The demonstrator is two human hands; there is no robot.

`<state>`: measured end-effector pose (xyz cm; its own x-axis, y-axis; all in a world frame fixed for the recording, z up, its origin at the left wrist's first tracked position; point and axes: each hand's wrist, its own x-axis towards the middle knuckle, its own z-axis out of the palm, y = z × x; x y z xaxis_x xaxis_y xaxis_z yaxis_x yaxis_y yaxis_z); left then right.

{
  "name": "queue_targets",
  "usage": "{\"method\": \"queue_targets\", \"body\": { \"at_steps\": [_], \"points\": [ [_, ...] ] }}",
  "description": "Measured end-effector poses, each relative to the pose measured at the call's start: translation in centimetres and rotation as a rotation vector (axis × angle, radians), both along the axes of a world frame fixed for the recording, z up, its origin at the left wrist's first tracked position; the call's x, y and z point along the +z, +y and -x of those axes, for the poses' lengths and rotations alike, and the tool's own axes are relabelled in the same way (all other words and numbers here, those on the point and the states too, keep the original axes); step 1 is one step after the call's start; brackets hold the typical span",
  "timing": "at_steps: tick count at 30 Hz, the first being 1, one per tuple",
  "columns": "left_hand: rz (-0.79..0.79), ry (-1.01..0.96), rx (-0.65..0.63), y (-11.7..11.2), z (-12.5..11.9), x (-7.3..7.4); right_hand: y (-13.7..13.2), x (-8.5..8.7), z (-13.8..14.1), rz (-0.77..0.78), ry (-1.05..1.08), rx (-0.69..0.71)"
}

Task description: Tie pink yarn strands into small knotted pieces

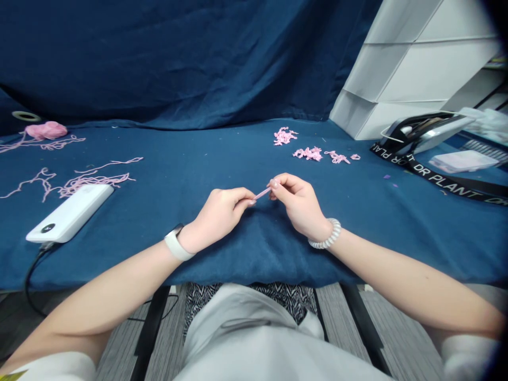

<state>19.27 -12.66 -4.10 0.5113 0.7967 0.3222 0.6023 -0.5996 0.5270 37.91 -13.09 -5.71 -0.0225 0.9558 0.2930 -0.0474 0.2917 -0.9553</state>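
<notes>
My left hand point(220, 214) and my right hand point(297, 203) meet over the middle of the blue-covered table point(178, 169). Both pinch the ends of a short pink piece of yarn point(262, 193) held taut between the fingertips, just above the cloth. A white band sits on my left wrist and a coiled white tie on my right. Small heaps of pink yarn knots point(307, 153) lie beyond my right hand.
A white power bank point(71, 212) with a cable lies at the left near loose pink yarn strands point(85, 181). A pink yarn ball point(46, 129) sits far left. White shelving point(408, 63), a black strap point(444, 182) and a flat device stand at the right.
</notes>
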Motion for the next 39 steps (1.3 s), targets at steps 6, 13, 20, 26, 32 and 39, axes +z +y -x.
{"method": "queue_targets", "body": {
  "at_steps": [6, 13, 20, 26, 32, 39],
  "points": [
    [-0.377, 0.184, -0.185, -0.2, -0.1, -0.4, 0.3, 0.0, -0.1, 0.059, 0.014, 0.010],
    [-0.726, 0.110, -0.306, -0.5, 0.1, 0.0, -0.2, 0.0, 0.5, 0.123, -0.018, 0.099],
    [-0.647, 0.133, -0.487, -0.6, 0.1, -0.5, -0.6, -0.2, 0.9, 0.220, 0.026, 0.201],
    [-0.500, 0.146, -0.485, -0.8, -0.2, -0.5, -0.4, -0.5, 1.0, 0.314, 0.076, 0.264],
    [-0.563, 0.023, -0.473, -0.8, -0.2, -0.8, -0.4, -0.5, 1.1, 0.344, 0.094, 0.274],
    [-0.608, 0.051, -0.442, -0.8, -0.2, -0.8, -0.5, -0.4, 1.1, 0.345, 0.087, 0.273]
  ]
}}
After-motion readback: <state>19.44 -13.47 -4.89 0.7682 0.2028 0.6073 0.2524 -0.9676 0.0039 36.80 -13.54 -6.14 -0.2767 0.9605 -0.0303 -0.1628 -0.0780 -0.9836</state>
